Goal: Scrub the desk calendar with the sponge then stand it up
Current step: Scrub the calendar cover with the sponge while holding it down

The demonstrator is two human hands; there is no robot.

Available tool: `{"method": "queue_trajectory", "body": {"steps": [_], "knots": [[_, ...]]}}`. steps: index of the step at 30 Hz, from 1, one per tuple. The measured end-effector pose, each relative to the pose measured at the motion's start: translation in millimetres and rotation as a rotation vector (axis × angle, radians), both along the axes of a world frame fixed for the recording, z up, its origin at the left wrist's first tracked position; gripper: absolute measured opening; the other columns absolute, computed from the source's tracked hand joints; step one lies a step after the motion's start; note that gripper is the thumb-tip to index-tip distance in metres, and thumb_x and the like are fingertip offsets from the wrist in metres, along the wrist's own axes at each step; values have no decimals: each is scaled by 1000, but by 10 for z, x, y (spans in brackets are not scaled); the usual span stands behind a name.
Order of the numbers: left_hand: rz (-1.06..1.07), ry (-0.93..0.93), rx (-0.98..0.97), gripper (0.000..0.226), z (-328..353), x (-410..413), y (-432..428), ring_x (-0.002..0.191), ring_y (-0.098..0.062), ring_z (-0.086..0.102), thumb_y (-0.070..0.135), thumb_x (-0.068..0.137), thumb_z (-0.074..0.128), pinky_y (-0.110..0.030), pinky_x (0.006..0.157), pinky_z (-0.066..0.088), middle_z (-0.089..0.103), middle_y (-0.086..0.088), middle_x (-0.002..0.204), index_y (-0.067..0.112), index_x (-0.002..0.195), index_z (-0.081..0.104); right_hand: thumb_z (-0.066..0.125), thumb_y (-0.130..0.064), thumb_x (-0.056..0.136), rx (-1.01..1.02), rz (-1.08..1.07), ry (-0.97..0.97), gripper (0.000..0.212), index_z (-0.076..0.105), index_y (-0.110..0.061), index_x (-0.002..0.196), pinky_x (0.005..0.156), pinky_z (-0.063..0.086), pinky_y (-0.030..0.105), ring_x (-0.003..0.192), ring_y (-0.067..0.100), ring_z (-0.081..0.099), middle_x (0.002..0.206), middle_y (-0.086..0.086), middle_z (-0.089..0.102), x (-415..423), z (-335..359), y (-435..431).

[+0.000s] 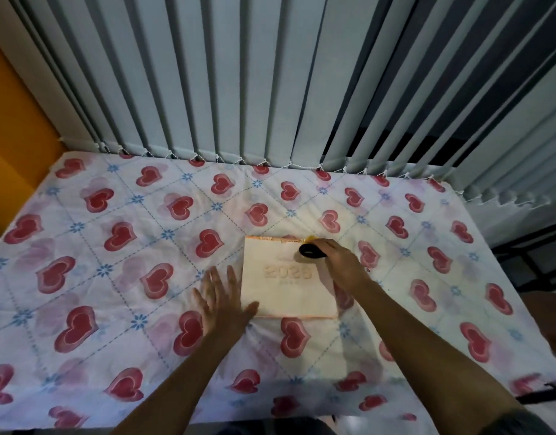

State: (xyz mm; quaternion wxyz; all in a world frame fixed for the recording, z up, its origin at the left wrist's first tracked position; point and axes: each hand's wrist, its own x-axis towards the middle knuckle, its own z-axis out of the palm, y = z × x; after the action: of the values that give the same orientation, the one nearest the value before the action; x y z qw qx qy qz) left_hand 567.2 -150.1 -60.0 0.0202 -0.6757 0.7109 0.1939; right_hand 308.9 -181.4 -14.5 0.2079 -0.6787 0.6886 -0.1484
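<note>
The pale desk calendar [286,281] lies flat on the heart-patterned cloth, its cover reading a year in raised digits and its spiral edge at the far side. My right hand [339,262] presses a yellow-and-dark sponge [311,250] onto the calendar's far right corner. My left hand [221,298] lies flat with fingers spread on the cloth at the calendar's near left edge, thumb touching the cover.
The table [113,246] is covered by a white cloth with red hearts and blue flowers. Vertical blinds [270,89] hang right behind its far edge. An orange wall [13,136] stands at the left, and dark furniture [537,255] at the right.
</note>
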Motion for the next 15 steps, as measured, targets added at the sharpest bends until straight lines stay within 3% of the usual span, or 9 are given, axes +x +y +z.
{"method": "queue_trajectory", "body": {"steps": [1,3,5,7,8,10,12,15], "knots": [[2,92,-73,82,95,-58,-89,147,-38,0,54,91,40,-51,118,0,0,-21,159,11,150,4,42,-20,96,-37,47,40,35,57,-25,127,107,36,33,124,23,49,136,5,55,18,66,5],[60,430,-124,56,319,-259,-283,136,-35,36,40,95,45,-44,114,25,40,-22,146,6,139,40,40,-36,94,-78,120,154,37,55,-31,127,100,34,28,126,19,46,136,-1,54,54,143,70],[190,784,183,48,589,-514,-456,108,-33,59,42,97,39,-39,93,44,65,-18,117,3,115,61,46,-34,92,-58,106,107,38,53,-30,129,98,38,30,125,22,49,138,1,53,115,172,163],[368,1120,604,56,734,-727,-569,92,-29,64,51,95,37,-35,79,49,69,-16,104,4,104,65,47,-8,91,-53,153,158,47,44,-19,137,93,43,33,120,30,52,140,11,50,161,152,235],[421,1239,719,57,757,-794,-605,91,-29,65,52,94,40,-35,76,51,68,-18,105,2,106,65,45,-2,91,-57,164,151,51,40,-16,139,91,45,35,118,31,53,140,14,49,171,130,269],[465,1328,767,50,751,-867,-630,91,-32,65,40,94,50,-35,71,53,65,-24,110,-6,114,61,42,-4,92,-44,139,119,50,35,-14,140,81,50,36,106,32,59,134,16,52,169,91,352],[469,1280,740,44,709,-921,-633,87,-33,64,25,93,57,-36,70,54,64,-27,112,-11,118,57,39,-14,92,-33,39,23,47,33,-19,138,60,50,30,81,27,60,122,15,55,150,90,478],[382,1209,756,38,704,-1061,-597,91,-36,62,13,95,54,-41,80,53,62,-28,113,-14,121,53,40,-10,91,2,-57,-189,47,32,-19,137,66,51,33,80,21,56,110,6,58,44,63,672]]}}
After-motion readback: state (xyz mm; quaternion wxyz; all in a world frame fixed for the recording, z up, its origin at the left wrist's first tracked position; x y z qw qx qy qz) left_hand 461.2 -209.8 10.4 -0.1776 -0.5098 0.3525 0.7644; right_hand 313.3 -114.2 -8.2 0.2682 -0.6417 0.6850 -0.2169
